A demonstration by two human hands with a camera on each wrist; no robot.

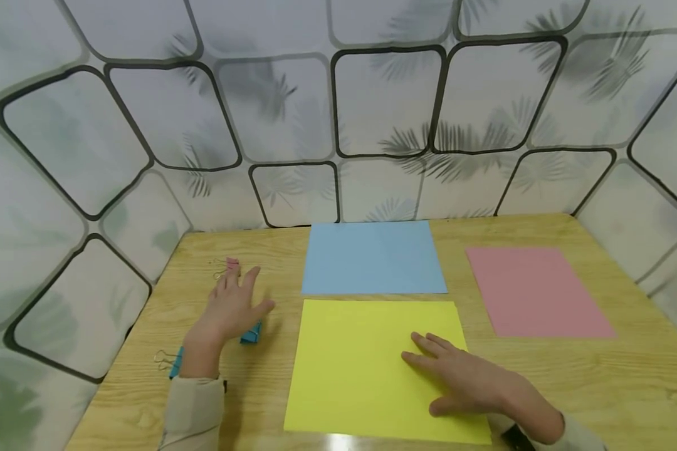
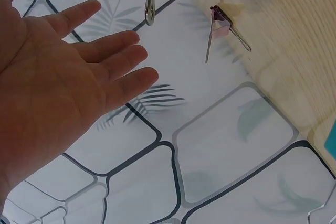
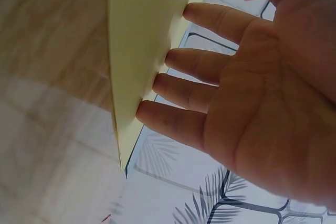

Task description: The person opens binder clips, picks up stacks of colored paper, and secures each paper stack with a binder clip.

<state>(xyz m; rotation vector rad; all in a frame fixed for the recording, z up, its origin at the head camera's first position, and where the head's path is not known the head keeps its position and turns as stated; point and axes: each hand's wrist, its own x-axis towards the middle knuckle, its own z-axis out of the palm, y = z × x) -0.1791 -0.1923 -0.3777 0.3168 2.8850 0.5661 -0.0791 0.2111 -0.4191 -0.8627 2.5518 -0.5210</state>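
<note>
My left hand (image 1: 225, 313) reaches over the left part of the table with its fingers spread. Just beyond its fingertips lies a pink binder clip (image 1: 233, 264) with wire handles, also seen apart from the hand (image 2: 58, 82) in the left wrist view. A blue binder clip (image 1: 251, 333) sits beside the thumb, partly hidden by the hand. Another blue clip (image 1: 175, 363) lies left of the wrist. Straight fingers of my right hand (image 1: 462, 379) rest on a yellow sheet (image 1: 361, 369); their tips touch it in the right wrist view. Neither hand grips anything.
Behind the yellow sheet lies a blue sheet (image 1: 372, 257). To the right is a pink sheet (image 1: 538, 291). All lie on a wood-grain table (image 1: 643, 376), bordered at the back and sides by a patterned wall covering (image 1: 389, 100). Metal clip handles (image 2: 150, 3) show in the left wrist view.
</note>
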